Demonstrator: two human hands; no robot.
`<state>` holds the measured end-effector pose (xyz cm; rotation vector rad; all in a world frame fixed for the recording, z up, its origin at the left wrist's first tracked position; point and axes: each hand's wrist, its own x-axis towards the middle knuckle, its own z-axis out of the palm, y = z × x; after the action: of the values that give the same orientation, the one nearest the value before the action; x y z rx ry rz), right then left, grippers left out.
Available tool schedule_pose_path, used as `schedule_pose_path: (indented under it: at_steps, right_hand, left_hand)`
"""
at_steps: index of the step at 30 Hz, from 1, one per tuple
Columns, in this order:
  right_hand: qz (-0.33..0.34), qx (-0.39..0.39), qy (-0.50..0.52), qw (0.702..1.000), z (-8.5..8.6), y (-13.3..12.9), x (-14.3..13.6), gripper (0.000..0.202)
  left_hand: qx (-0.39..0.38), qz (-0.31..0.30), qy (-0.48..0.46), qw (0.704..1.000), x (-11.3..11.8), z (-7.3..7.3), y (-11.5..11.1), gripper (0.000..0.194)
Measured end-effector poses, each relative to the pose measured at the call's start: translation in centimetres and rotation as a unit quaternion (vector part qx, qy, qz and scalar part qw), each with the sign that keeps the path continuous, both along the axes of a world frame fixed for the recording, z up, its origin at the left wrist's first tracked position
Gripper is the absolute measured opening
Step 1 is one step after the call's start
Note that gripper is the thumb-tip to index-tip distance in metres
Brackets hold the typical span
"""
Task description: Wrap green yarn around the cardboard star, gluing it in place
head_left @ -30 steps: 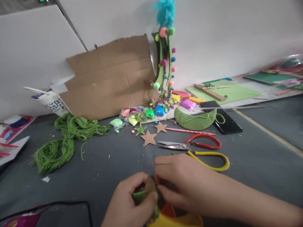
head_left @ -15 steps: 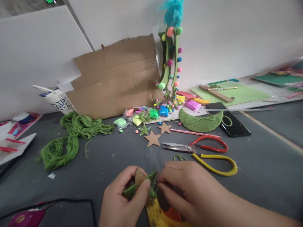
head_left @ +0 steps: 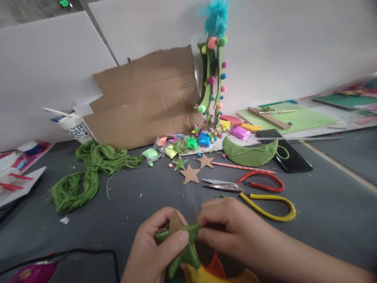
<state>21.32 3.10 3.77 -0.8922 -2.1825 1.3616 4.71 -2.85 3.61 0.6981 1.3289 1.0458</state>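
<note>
My left hand (head_left: 160,247) is closed around a cardboard star (head_left: 190,255), thumb pressed on its middle. Green yarn covers most of its points, while the top point shows bare brown cardboard. At the star's right point, my right hand (head_left: 224,224) is closed in a pinch on green yarn; the strand between its fingertips is mostly hidden. A bit of loose green yarn (head_left: 220,196) peeks out beyond that hand. Beneath both hands lies a yellow and orange thing (head_left: 229,277), partly covered. Scissors (head_left: 238,186) with red and yellow handles lie spread just ahead.
Two bare cardboard stars (head_left: 190,174) and a small green star (head_left: 179,163) lie ahead. A green yarn skein (head_left: 88,173) is at left. Behind are a yarn-wrapped crescent (head_left: 250,153), a pencil (head_left: 244,168), a black phone (head_left: 290,155), clay packets (head_left: 204,140) and a cardboard sheet (head_left: 144,102).
The star has turned and come lower in my left hand, so more of its green points show. My right hand stays pinched by its right point, slightly higher.
</note>
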Motion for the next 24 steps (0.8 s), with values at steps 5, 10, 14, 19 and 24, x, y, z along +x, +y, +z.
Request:
schedule_pose_path:
  at_steps: [5,10,14,19,24]
  right_hand:
    - [0.108,0.065,-0.008,0.992,0.7,0.9,0.9,0.012]
    - [0.144,0.152,-0.070,0.975,1.2,1.1,1.5,0.009]
    - [0.143,0.161,-0.098,0.972,1.5,0.9,1.6,0.010]
    - [0.052,0.160,-0.135,0.976,1.3,-0.2,1.0,0.013]
    - [-0.021,0.132,-0.105,0.985,0.7,-0.9,0.3,0.013]
  left_hand:
    - [-0.037,-0.096,0.042,0.994,-0.2,0.8,0.1,0.019]
    - [-0.043,-0.168,0.146,0.974,0.2,1.0,0.4,0.014]
    - [0.022,-0.190,0.222,0.956,0.4,0.2,0.4,0.009]
    - [0.073,-0.124,0.278,0.950,0.7,-0.4,0.1,0.016]
    - [0.105,-0.016,0.332,0.937,0.5,0.0,0.1,0.015]
